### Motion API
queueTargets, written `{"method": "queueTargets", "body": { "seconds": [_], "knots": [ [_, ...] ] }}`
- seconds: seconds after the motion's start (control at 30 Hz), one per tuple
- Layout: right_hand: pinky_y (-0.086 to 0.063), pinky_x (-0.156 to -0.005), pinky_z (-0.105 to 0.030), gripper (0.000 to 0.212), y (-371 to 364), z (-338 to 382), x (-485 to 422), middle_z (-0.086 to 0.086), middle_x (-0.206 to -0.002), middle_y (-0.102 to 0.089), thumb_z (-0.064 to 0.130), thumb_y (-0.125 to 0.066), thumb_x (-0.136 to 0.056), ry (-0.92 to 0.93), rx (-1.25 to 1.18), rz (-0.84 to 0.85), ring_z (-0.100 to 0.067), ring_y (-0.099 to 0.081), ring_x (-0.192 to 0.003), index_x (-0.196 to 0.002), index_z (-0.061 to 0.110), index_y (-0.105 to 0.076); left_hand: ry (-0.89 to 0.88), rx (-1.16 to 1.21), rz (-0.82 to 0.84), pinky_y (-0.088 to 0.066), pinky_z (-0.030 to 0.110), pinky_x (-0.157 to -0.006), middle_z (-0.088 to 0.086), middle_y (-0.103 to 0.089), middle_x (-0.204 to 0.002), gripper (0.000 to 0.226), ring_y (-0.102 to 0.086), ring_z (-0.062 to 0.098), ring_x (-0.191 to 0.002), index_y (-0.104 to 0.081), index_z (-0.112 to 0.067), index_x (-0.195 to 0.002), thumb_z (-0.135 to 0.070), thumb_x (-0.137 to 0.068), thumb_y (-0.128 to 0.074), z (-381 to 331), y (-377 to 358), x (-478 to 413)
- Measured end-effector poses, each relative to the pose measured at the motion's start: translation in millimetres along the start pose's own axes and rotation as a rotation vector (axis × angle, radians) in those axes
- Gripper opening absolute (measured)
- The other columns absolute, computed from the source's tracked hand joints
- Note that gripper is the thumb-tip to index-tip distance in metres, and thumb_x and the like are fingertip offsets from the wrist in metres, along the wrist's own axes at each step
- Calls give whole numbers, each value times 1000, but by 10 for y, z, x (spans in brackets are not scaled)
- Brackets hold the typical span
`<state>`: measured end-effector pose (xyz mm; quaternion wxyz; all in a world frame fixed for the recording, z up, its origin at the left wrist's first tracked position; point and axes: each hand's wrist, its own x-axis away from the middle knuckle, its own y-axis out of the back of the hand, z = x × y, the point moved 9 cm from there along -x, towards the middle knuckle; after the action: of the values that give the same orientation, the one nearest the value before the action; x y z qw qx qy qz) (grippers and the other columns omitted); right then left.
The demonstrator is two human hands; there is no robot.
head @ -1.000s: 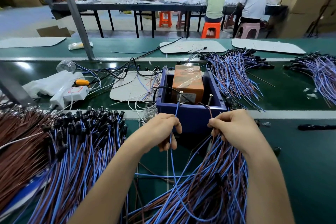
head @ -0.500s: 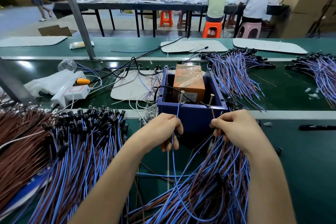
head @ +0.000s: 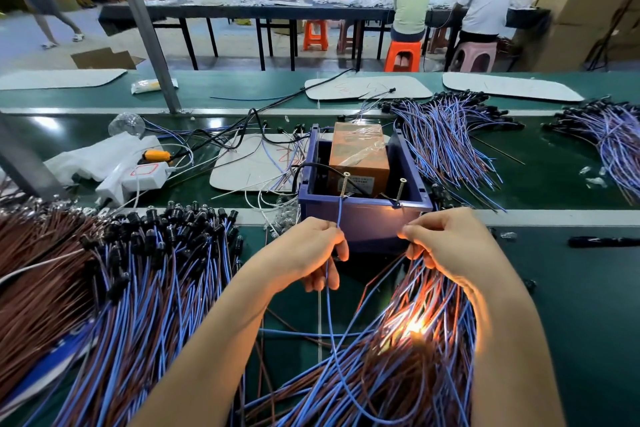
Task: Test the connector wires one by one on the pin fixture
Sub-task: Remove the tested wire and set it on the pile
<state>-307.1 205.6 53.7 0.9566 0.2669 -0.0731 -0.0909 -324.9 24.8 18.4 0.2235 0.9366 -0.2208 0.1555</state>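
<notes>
Centrally, on the green table (head: 571,305), just past both hands: the pin fixture (head: 363,222), a dark blue open box with an orange-brown block (head: 360,156) inside and two upright screws on the near rim, the left pin (head: 345,184) and the right pin (head: 401,189). Left hand (head: 308,253) curled, thumb and forefinger pinching a single blue wire (head: 328,305); upper end of it reaching up to the foot of the left pin, lower part dropping under the palm and looping down into the loose bundle (head: 381,385) of blue and brown wires near the bottom edge. Right hand (head: 450,246) also curled, gripping the top of that bundle, fingertips pinched together just below the right pin; contact of any thin wire end with that pin too small to tell. Small warm glow at the rim beside the right pin, and a bright orange-white light (head: 414,328) inside the bundle, under the right wrist. To the left, a large heap (head: 166,270) of blue and brown wires with black connector heads, beside a mass of brown wires (head: 34,270). Beyond the fixture, to the right, a near pile (head: 446,142) and a far pile (head: 613,135) of blue wires.
</notes>
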Motion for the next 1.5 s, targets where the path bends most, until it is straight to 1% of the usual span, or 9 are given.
{"method": "queueTargets", "body": {
  "seconds": [0.4, 0.73, 0.87, 1.07, 1.17, 1.27, 1.37, 1.43, 1.5],
  "knots": [
    [-44, -59, -26, 20, -11, 20, 17, 3, -54, -66, 16, -68, -87, 7, 16, 9, -13, -60, -61, -68, 18, -74, 15, -3, 4, -33, 17, -35, 6, -59, -45, 28, -42, 13, -32, -52, -8, -85, -16, -99, -29, 13, -5, 1],
    [-42, -57, -24, 22, -19, 32, 16, 5, -48, -63, 14, -67, -87, 16, -29, 4, -9, -56, -54, -66, 18, -71, -9, -16, 13, -33, 18, -36, 6, -59, -47, 28, -42, 14, -33, -54, -8, -85, -14, -98, -30, -67, -4, 84],
    [-44, -56, -24, 19, 28, 106, 75, 3, -48, -62, 14, -66, -86, 53, -38, 15, -2, -51, -45, -68, 15, -72, -116, -4, 62, -34, 19, -37, 3, -58, -45, 31, -41, 13, -33, -59, -5, -88, -17, -102, -33, -226, -39, 199],
    [-35, -42, -9, 11, -5, 552, 290, 7, -49, -54, 13, -70, -84, 262, -370, 87, -1, -43, -39, -75, 18, -75, -365, 164, 257, -41, 16, -44, -1, -61, -56, 17, -48, 10, -44, -68, -18, -102, -18, -97, -52, -576, -262, 454],
    [-36, -44, -7, 7, -107, 698, 363, 10, -51, -58, 25, -68, -85, 312, -391, 144, 1, -47, -44, -86, 23, -75, -457, 245, 136, -42, 16, -44, -1, -60, -58, 12, -49, 9, -46, -68, -13, -89, -13, -93, -56, -673, -139, 470],
    [-40, -48, -8, 38, -335, 705, 447, 18, -70, -68, 52, -64, -70, 289, -228, 365, 6, -56, -57, -100, 29, -70, -576, 530, -129, -46, 15, -46, 0, -63, -61, 12, -54, 8, -48, -66, -8, -87, -17, -83, -59, -720, 288, 520],
    [-45, -59, -27, 25, -532, 643, 578, 9, -72, -72, 42, -70, -79, 296, 31, 570, -5, -56, -64, -94, 23, -75, -736, 728, -324, -51, 15, -55, 2, -69, -68, 17, -60, 8, -55, -74, -14, -80, -17, -80, -58, -706, 723, 664],
    [-44, -65, -34, 13, -488, 621, 555, 5, -65, -71, 30, -69, -86, 307, 67, 542, -14, -54, -65, -86, 20, -77, -841, 772, -357, -51, 14, -58, 0, -71, -72, 17, -63, 7, -59, -77, -16, -80, -20, -82, -61, -734, 890, 763],
    [-38, -58, -27, 10, -298, 576, 478, 5, -58, -67, 24, -70, -85, 274, 16, 415, -10, -50, -57, -80, 18, -77, -952, 773, -381, -51, 13, -60, -3, -72, -78, 13, -64, 5, -62, -78, -19, -84, -28, -81, -68, -734, 1047, 872]
  ]
}}
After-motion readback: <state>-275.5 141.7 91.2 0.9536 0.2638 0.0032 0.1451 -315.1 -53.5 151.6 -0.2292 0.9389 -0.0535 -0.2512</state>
